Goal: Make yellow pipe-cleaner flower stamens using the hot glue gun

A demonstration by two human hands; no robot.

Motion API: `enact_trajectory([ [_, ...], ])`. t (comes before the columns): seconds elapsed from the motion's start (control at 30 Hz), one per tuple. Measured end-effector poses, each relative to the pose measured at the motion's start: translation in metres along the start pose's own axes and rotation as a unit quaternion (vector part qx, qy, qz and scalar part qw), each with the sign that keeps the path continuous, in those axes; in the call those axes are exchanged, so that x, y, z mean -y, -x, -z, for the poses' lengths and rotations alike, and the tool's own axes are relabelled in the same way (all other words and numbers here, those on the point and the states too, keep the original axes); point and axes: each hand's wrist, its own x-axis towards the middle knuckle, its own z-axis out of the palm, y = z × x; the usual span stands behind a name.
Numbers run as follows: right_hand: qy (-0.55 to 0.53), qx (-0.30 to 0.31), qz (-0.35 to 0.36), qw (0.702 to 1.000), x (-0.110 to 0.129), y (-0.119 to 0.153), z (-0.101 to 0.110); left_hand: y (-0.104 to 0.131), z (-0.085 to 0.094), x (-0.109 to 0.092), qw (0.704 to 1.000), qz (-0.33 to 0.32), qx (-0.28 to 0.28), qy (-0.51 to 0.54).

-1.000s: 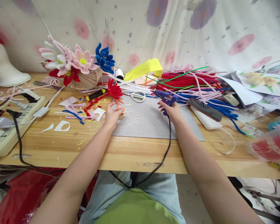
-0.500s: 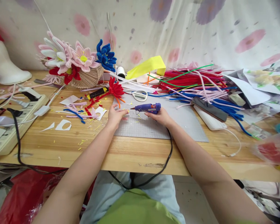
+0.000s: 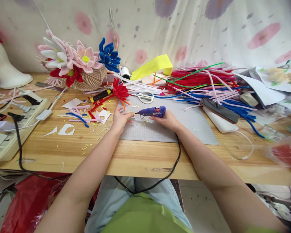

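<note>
My right hand (image 3: 167, 119) is closed around the handle of a blue glue gun (image 3: 153, 111), whose tip points left. At that tip are the pinched fingers of my left hand (image 3: 121, 119), above the grey cutting mat (image 3: 155, 132); what they hold is too small to make out. A red fuzzy flower (image 3: 120, 90) lies just behind my left hand. White-handled scissors (image 3: 145, 97) rest at the mat's back edge. The gun's black cord (image 3: 176, 161) hangs over the table's front edge.
Bundled red stems (image 3: 199, 78) and blue stems (image 3: 244, 113) lie behind and right, near a dark phone (image 3: 219, 110). Fuzzy flowers (image 3: 86, 59) stand back left. A power strip (image 3: 36, 113) is at the left. Paper and stem scraps (image 3: 67, 129) lie left of the mat.
The glue gun has shifted very slightly left, its tip now nearer my left fingertips. Both hands keep their grips. The view has shifted slightly.
</note>
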Motion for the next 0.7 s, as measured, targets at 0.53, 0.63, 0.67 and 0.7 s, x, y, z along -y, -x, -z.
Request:
enact_trajectory([
  [0.53, 0.049, 0.000, -0.014, 0.999, 0.0052, 0.0024, 0.0011, -0.0010, -0.0010, 0.0008, 1.000, 0.000, 0.002, -0.007],
  [0.63, 0.043, 0.001, -0.009, 0.999, 0.0046, 0.0021, 0.0010, -0.0016, -0.0010, 0.0011, 1.000, 0.007, 0.000, -0.003],
  [0.67, 0.039, 0.001, -0.008, 0.999, 0.0045, 0.0020, 0.0010, -0.0019, -0.0009, 0.0013, 1.000, 0.008, 0.001, -0.002],
  [0.7, 0.036, 0.003, -0.007, 0.999, 0.0044, 0.0019, 0.0009, -0.0022, -0.0009, 0.0015, 1.000, 0.009, 0.001, -0.002],
])
